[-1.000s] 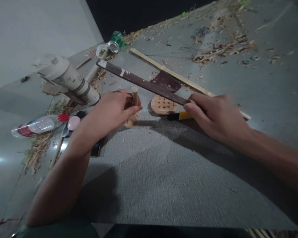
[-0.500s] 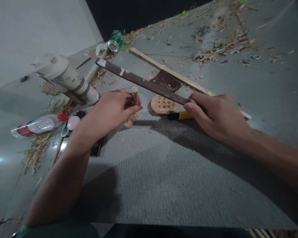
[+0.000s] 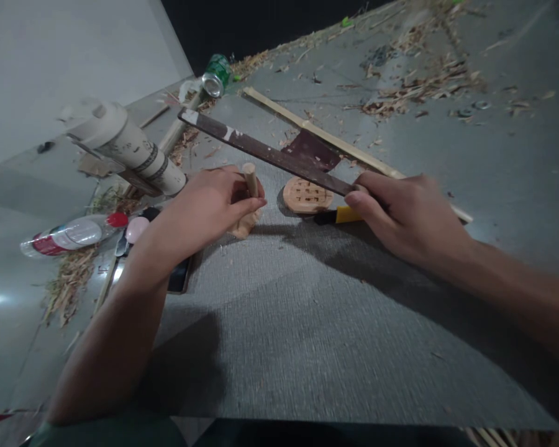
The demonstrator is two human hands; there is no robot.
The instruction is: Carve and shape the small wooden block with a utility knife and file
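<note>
My left hand is closed around a small pale wooden piece; a round peg rises from between thumb and fingers, tilted slightly left. The piece's lower end shows under the thumb, close to the table. In my right hand is one end of a long, flat, dark bar with whitish patches; its kind is unclear. The bar slants up to the left, passing beyond the peg without touching it. Between the hands lies a round carved wooden disc, beside a yellow and black tool partly covered by my right hand.
A long bamboo strip and a dark red sheet lie behind the bar. Leftward are a white cup, a plastic bottle, a phone and a green can. Wood shavings litter the grey table.
The peg in my left hand has tipped slightly to the left. The bar and my right hand have hardly moved.
</note>
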